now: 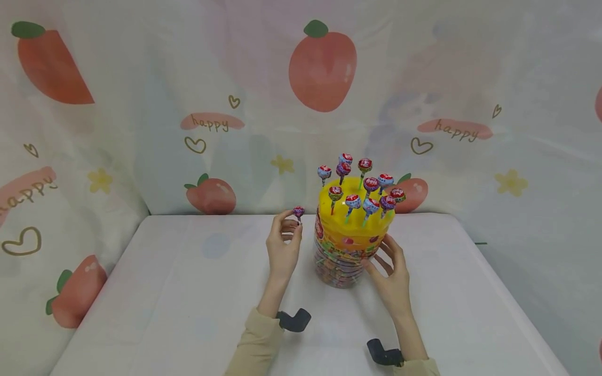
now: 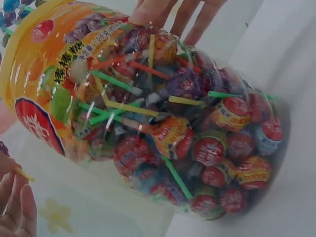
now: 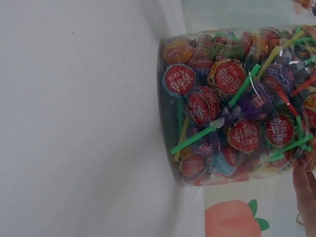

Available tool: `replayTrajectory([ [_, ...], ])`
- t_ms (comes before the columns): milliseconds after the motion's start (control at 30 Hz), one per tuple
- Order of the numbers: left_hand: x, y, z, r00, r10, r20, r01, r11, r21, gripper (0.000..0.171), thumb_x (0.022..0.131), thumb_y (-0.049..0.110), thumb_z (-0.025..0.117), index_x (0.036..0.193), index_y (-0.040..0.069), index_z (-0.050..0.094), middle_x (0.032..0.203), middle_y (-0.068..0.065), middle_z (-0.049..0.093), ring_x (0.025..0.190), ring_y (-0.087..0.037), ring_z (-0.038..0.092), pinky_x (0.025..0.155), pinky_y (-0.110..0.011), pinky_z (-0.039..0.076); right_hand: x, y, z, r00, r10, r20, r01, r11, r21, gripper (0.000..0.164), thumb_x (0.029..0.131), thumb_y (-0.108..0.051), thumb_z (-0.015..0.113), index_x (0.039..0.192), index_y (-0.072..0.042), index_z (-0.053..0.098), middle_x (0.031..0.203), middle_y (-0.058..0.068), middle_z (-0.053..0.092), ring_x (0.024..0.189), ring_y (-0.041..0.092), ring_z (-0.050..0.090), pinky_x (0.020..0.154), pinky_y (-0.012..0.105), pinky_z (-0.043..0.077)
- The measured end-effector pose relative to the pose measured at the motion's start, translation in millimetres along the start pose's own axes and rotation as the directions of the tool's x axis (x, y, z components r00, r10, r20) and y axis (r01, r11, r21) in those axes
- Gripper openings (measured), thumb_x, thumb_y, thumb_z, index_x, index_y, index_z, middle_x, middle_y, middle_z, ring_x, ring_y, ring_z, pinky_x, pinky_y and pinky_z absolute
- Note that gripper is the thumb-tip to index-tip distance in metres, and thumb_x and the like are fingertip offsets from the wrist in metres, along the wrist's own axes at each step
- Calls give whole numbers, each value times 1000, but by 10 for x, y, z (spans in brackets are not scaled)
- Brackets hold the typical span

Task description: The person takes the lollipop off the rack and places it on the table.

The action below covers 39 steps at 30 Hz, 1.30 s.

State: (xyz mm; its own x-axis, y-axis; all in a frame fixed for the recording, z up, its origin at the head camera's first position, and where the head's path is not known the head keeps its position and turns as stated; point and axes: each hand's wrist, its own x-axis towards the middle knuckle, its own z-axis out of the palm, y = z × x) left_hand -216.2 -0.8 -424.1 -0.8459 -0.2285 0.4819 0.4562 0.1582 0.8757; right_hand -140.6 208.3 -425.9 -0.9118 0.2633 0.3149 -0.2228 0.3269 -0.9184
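Observation:
A clear plastic jar [image 1: 340, 263] full of wrapped lollipops [image 2: 212, 148] stands upright on the table under a yellow lid [image 1: 331, 216]. Several lollipops [image 1: 371, 185] stick up out of the lid on their sticks. My right hand [image 1: 392, 279] holds the jar's right side, thumb at the front and fingers curving round behind. To the left of the jar, my left hand [image 1: 284, 245] pinches one purple-wrapped lollipop [image 1: 298, 211] by its stick, head up, apart from the jar. In the left wrist view its yellow stick [image 2: 23, 173] shows below the fingers.
The jar stands towards the back of a white-covered table [image 1: 188, 292]. A fruit-patterned curtain [image 1: 263, 78] hangs behind and at both sides. Dark wrist mounts [image 1: 295, 320] stick out from both forearms above the table.

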Motion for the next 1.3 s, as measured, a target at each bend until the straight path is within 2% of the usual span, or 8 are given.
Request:
replayTrajectory([
  [200, -78, -143, -26, 997, -71, -13, 71, 997, 13, 35, 87, 5, 67, 121, 11, 60, 92, -13, 67, 82, -21, 62, 69, -26, 50, 15, 69, 8, 1000, -10, -2, 10, 1000, -10, 75, 83, 4, 68, 148, -7, 31, 148, 10, 38, 126, -2, 38, 99, 9, 40],
  [300, -107, -228, -25, 994, -110, -11, 110, 994, -2, 36, 86, 0, 67, 120, 6, 60, 92, -18, 67, 82, -28, 63, 68, -25, 49, -3, -3, 6, 1000, -4, 2, 4, 1000, -6, 74, 84, 3, 68, 148, -6, 31, 149, 11, 38, 127, -1, 38, 100, 10, 40],
  [433, -141, -349, -23, 988, -152, -15, 152, 988, -7, 37, 85, -3, 67, 120, 2, 60, 92, -23, 67, 83, -35, 63, 66, -19, 47, -28, -75, 7, 1000, 0, 4, 0, 1000, -17, 72, 85, 2, 67, 147, -3, 31, 149, 13, 38, 132, 14, 41, 101, 11, 39],
  [600, -166, -456, -28, 982, -185, -21, 186, 982, 20, 34, 83, -2, 68, 116, 6, 62, 88, -18, 68, 79, -26, 64, 64, -16, 47, -32, -79, 9, 1000, -2, 5, 3, 1000, -28, 72, 85, 3, 67, 147, -2, 31, 149, 13, 38, 135, 28, 39, 100, 10, 39],
  [733, -184, -533, -26, 974, -227, -14, 227, 972, 58, 33, 82, -1, 69, 114, 8, 63, 87, -14, 69, 77, -20, 64, 65, -19, 50, -28, -87, 12, 1000, -10, 4, 10, 1000, -24, 72, 85, 3, 67, 147, -2, 31, 149, 13, 38, 134, 25, 40, 100, 10, 39],
  [933, -188, -666, -30, 959, -284, -8, 283, 951, 127, 33, 81, 0, 70, 113, 9, 64, 87, -13, 71, 76, -22, 67, 67, -29, 55, -2, -32, 13, 1000, 4, 1, -4, 1000, -8, 71, 85, 2, 67, 147, -3, 31, 149, 12, 38, 135, 24, 39, 99, 8, 39],
  [1133, -160, -793, -61, 953, -302, -1, 296, 934, 199, 33, 80, 2, 72, 112, 9, 67, 86, -11, 73, 77, -24, 70, 65, -31, 55, 61, 243, 19, 1000, 0, -3, 0, 1000, -2, 76, 84, -1, 70, 149, -14, 31, 150, 3, 38, 133, 9, 39, 98, 7, 39],
  [1300, -140, -888, -72, 953, -304, 12, 292, 926, 237, 32, 79, 4, 73, 111, 6, 68, 84, -11, 74, 74, -24, 72, 62, -28, 55, 67, 308, 15, 999, -40, -6, 40, 999, 9, 76, 84, -2, 70, 148, -17, 32, 148, 1, 39, 132, 5, 39, 98, 7, 39],
])
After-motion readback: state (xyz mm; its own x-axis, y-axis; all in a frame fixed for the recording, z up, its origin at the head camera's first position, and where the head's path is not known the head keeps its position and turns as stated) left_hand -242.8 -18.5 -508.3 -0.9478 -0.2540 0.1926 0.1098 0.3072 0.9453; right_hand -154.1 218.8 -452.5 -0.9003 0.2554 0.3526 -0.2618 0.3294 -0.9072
